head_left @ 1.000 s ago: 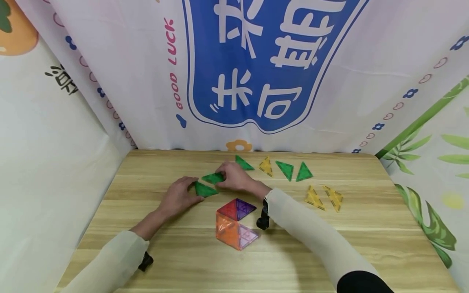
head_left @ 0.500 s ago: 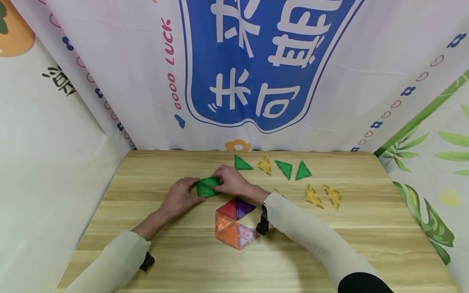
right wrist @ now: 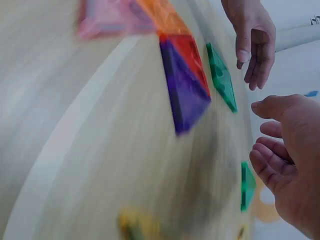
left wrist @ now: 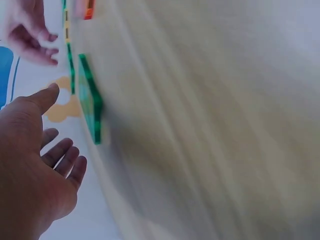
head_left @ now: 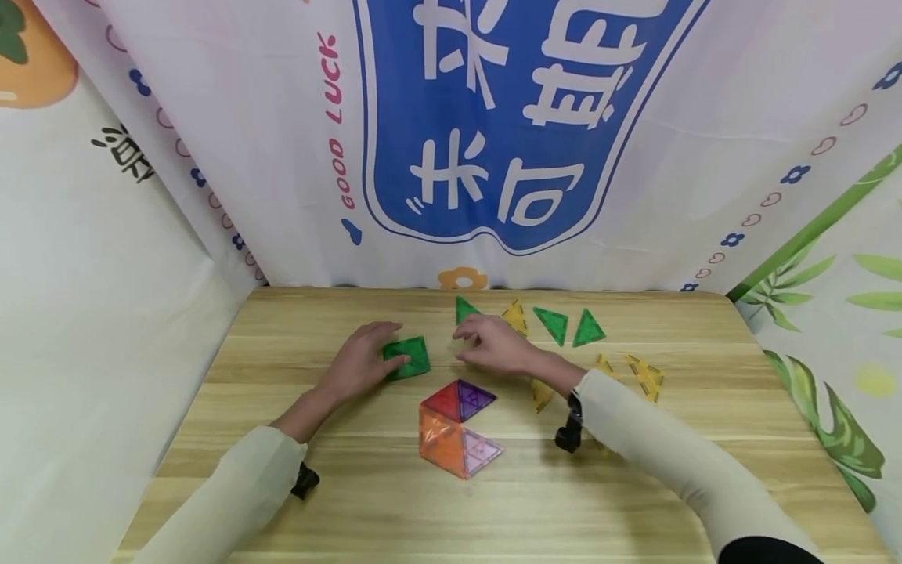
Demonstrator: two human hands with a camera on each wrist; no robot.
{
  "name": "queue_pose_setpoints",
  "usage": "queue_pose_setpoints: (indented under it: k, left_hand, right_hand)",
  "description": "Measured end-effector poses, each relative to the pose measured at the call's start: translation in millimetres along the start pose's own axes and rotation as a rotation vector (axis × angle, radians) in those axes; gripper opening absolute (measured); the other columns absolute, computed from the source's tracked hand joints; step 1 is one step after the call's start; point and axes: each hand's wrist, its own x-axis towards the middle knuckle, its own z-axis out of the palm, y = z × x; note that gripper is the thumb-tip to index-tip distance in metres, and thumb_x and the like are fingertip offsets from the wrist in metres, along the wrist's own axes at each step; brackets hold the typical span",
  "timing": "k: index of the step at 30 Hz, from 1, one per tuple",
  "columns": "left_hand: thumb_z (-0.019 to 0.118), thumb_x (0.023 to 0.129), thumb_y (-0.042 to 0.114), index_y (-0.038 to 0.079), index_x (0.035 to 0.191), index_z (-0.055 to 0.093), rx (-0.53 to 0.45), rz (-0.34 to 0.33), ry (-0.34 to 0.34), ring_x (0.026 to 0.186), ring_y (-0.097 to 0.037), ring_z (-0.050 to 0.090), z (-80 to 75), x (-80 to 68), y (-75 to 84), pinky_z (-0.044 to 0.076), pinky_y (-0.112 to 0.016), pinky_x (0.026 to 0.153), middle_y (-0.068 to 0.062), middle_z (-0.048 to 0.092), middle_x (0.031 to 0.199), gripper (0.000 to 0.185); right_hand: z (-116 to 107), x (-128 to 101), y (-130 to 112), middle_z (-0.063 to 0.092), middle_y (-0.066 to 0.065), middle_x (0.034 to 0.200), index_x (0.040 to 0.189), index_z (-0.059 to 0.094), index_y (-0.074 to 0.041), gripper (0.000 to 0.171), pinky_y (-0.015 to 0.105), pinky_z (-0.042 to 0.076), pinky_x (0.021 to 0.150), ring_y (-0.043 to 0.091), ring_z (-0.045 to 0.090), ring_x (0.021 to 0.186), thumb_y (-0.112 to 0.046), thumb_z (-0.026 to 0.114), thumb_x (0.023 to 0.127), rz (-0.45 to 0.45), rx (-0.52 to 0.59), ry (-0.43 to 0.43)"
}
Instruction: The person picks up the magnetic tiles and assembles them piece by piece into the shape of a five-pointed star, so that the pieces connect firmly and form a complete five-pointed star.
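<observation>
Two green triangle tiles form a square (head_left: 414, 356) on the wooden table, left of the middle. My left hand (head_left: 358, 362) is at its left side, thumb over the near edge in the head view. In the left wrist view a gap shows between those loosely spread fingers and the green tiles (left wrist: 90, 100). Farther right, my right hand (head_left: 499, 345) hovers with loosely bent fingers, nothing between them, partly covering a green triangle tile (head_left: 463, 308). Nearer the person lies a joined shape of red (head_left: 441, 403), purple (head_left: 475, 400), orange (head_left: 440, 443) and pink (head_left: 481, 452) translucent tiles.
Along the back stand out a yellow triangle tile (head_left: 517, 316) and two green ones, one of them a green triangle (head_left: 588, 330) farthest right. Several yellow tiles (head_left: 644, 377) lie at the right, some partly under the right arm. A printed cloth (head_left: 634, 235) hangs behind the table.
The two green triangles, first apart, came together into a square. My right hand then let go and moved right; my left fingers loosened from the tiles.
</observation>
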Motion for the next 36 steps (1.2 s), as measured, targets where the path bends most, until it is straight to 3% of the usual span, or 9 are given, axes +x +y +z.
queue_pose_setpoints:
  k: [5,12,17,21,28,36]
  left_hand:
    - [0.082,0.096,0.026,0.000,0.147,0.059,-0.033,0.026,-0.047,0.141,-0.041,0.052,4.3,20.5,12.8,0.041,-0.057,0.118,-0.021,0.059,0.149,0.062]
    - [0.077,0.099,0.032,0.004,0.152,0.056,0.012,0.074,-0.126,0.148,-0.038,0.046,20.3,52.1,24.3,0.036,-0.052,0.123,-0.018,0.053,0.157,0.063]
    - [0.074,0.101,0.020,0.000,0.152,0.054,0.005,0.151,-0.162,0.148,-0.039,0.046,29.4,72.4,30.5,0.036,-0.052,0.123,-0.021,0.051,0.158,0.058]
    - [0.072,0.102,0.015,-0.002,0.153,0.052,0.022,0.174,-0.191,0.148,-0.041,0.045,33.3,86.2,34.2,0.034,-0.054,0.124,-0.023,0.049,0.159,0.057]
    - [0.071,0.103,0.028,0.004,0.156,0.049,0.107,0.120,-0.251,0.151,-0.039,0.041,47.1,110.8,36.2,0.034,-0.053,0.125,-0.020,0.043,0.164,0.062]
    - [0.074,0.101,0.036,0.012,0.157,0.052,0.124,0.040,-0.227,0.154,-0.037,0.036,62.2,125.2,39.1,0.035,-0.053,0.124,-0.017,0.038,0.168,0.064]
  right_hand:
    - [-18.6,-21.0,23.5,0.072,0.011,0.124,0.125,0.075,-0.001,0.036,0.039,0.061,0.090,0.026,0.070,0.109,-0.019,0.081,0.095,0.031,-0.039,0.014]
    - [-40.1,-32.6,59.6,0.069,0.019,0.135,0.128,0.074,0.001,0.036,0.051,0.056,0.102,0.037,0.064,0.125,-0.013,0.079,0.096,0.030,-0.092,0.038]
    - [-55.2,-30.8,82.2,0.061,0.024,0.145,0.136,0.068,0.003,0.043,0.058,0.045,0.114,0.044,0.055,0.137,-0.006,0.077,0.096,0.038,-0.093,-0.012]
    - [-66.5,-28.8,96.7,0.053,0.026,0.153,0.144,0.061,0.005,0.050,0.061,0.037,0.120,0.046,0.045,0.145,-0.001,0.073,0.096,0.041,-0.061,-0.076]
    - [-75.5,-23.9,111.0,0.050,0.026,0.157,0.145,0.059,0.007,0.052,0.062,0.035,0.120,0.047,0.042,0.147,0.002,0.072,0.095,0.007,-0.021,-0.165]
    - [-78.2,-16.5,110.1,0.051,0.020,0.158,0.147,0.060,0.001,0.052,0.059,0.033,0.123,0.042,0.041,0.150,0.001,0.072,0.097,0.062,0.042,-0.266]
